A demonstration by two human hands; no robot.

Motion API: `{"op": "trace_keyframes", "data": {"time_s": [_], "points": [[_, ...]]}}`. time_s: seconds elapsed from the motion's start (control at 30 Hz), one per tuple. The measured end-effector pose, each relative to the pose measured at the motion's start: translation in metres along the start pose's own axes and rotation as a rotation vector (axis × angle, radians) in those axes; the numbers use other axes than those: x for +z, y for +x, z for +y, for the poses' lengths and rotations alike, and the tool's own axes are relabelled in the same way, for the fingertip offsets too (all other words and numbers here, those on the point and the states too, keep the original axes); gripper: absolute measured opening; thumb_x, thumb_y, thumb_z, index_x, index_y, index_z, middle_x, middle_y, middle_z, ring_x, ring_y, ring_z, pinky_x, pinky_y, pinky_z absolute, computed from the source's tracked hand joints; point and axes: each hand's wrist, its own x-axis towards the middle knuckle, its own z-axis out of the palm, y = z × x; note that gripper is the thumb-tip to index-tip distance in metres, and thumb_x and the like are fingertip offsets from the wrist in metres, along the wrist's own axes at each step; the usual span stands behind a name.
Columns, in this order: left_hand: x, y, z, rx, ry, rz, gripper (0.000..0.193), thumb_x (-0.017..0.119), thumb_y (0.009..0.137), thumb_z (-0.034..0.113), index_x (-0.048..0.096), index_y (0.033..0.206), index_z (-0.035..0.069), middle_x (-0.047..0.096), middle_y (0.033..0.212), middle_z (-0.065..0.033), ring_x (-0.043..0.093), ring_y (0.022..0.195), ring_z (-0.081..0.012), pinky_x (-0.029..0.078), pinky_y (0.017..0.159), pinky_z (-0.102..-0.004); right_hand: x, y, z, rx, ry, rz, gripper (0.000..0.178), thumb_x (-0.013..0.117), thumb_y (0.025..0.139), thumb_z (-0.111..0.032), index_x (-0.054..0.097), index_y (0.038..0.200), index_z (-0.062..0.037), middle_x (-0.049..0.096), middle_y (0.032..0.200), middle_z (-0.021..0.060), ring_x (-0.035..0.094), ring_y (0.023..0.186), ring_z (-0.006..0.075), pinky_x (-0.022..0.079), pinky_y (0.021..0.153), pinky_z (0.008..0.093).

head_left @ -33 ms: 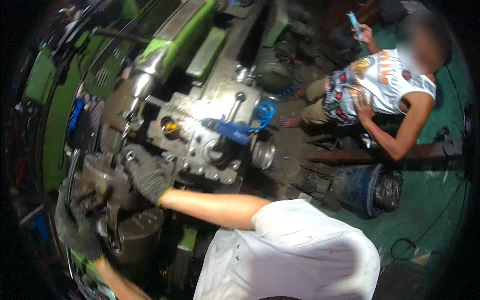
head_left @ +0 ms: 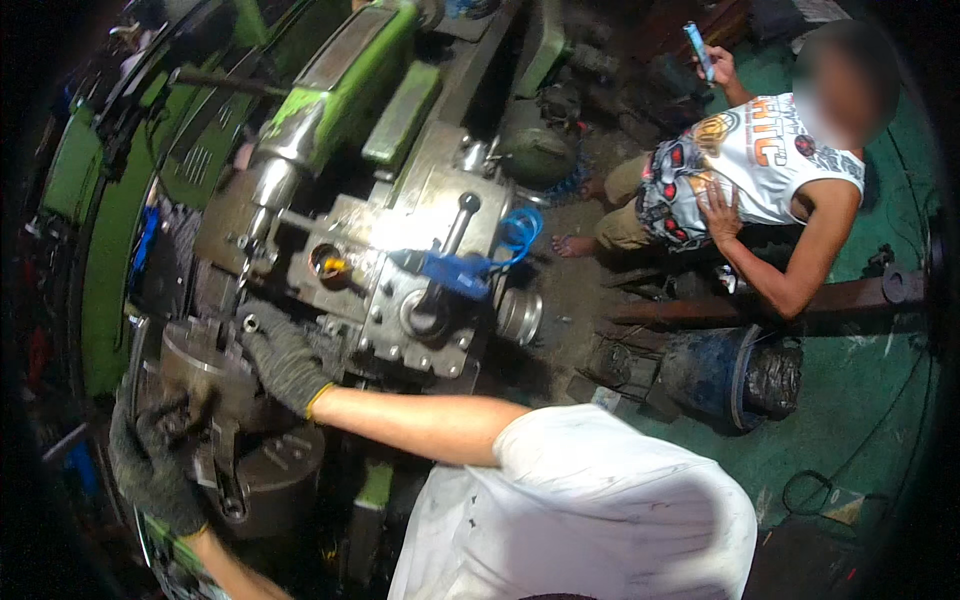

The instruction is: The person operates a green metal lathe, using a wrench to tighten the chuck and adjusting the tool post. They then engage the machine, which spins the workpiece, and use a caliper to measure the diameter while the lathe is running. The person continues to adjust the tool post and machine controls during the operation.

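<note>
My right hand (head_left: pixel 285 365), in a grey glove with a yellow cuff, is closed beside the lathe chuck (head_left: pixel 205 360). At its fingertips shows a small hollow metal piece (head_left: pixel 250 324) with a round, shiny end. Just beyond these fingers, a drill bit (head_left: pixel 243 274) points toward the chuck from the tailstock (head_left: pixel 275 180). My left hand (head_left: pixel 155 470), gloved alike, lies at the chuck's near left side. Its fingers and thumb are spread, and nothing shows clearly between them; whether they touch the chuck I cannot tell.
The carriage (head_left: pixel 400 290) carries a black-knobbed lever (head_left: pixel 462 222), a blue air gun (head_left: pixel 455 272) and a coiled blue hose (head_left: pixel 520 232). Another person (head_left: pixel 740 170) stands at the right with a phone (head_left: pixel 699 50). A blue drum (head_left: pixel 705 375) lies near a rusty beam (head_left: pixel 760 307).
The view has shifted slightly, and the picture is sharper. Both hands keep nearly the same places by the chuck, the right with the small metal piece still at its fingertips.
</note>
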Motion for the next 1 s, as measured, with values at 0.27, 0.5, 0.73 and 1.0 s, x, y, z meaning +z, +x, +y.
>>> {"op": "trace_keyframes", "data": {"time_s": [0.27,0.5,0.73,1.0], "points": [[0.004,0.002,-0.029,-0.158,-0.069,-0.132,0.040,0.053,0.110,0.020,0.058,0.143,-0.002,0.070,0.125,-0.0162,0.066,0.111,-0.0234,0.051,0.099,-0.0386,0.011,0.014,-0.002,0.069,0.047,0.004,0.034,0.066,0.097,-0.015,0.062,0.129,-0.0051,0.067,0.121,0.0232,0.063,0.113,0.0425,0.050,0.099,0.0471],[-0.007,0.025,-0.013,-0.462,-0.289,-0.214,0.051,0.056,0.108,0.019,0.044,0.153,-0.002,0.069,0.125,-0.0171,0.065,0.112,-0.0252,0.052,0.098,-0.0377,0.027,0.023,0.023,0.097,-0.003,-0.094,0.036,0.060,0.100,-0.020,0.060,0.133,-0.0066,0.066,0.125,0.0256,0.062,0.115,0.0460,0.050,0.096,0.0501],[-0.036,0.050,-0.032,-0.276,-0.132,-0.589,0.061,0.061,0.103,0.017,0.038,0.156,-0.003,0.067,0.129,-0.0201,0.064,0.113,-0.0253,0.049,0.101,-0.0357,0.002,0.008,0.006,0.121,0.061,0.028,0.034,0.059,0.102,-0.021,0.061,0.133,-0.0078,0.066,0.127,0.0243,0.061,0.117,0.0460,0.050,0.098,0.0503],[-0.017,0.037,-0.034,-0.550,-0.584,-0.455,0.057,0.056,0.106,0.020,0.037,0.156,-0.001,0.073,0.118,-0.0165,0.071,0.094,-0.0274,0.057,0.084,-0.0331,0.020,0.005,0.048,0.069,-0.023,0.115,0.033,0.062,0.098,-0.015,0.063,0.129,-0.0050,0.065,0.128,0.0232,0.059,0.122,0.0444,0.047,0.105,0.0497]]}}
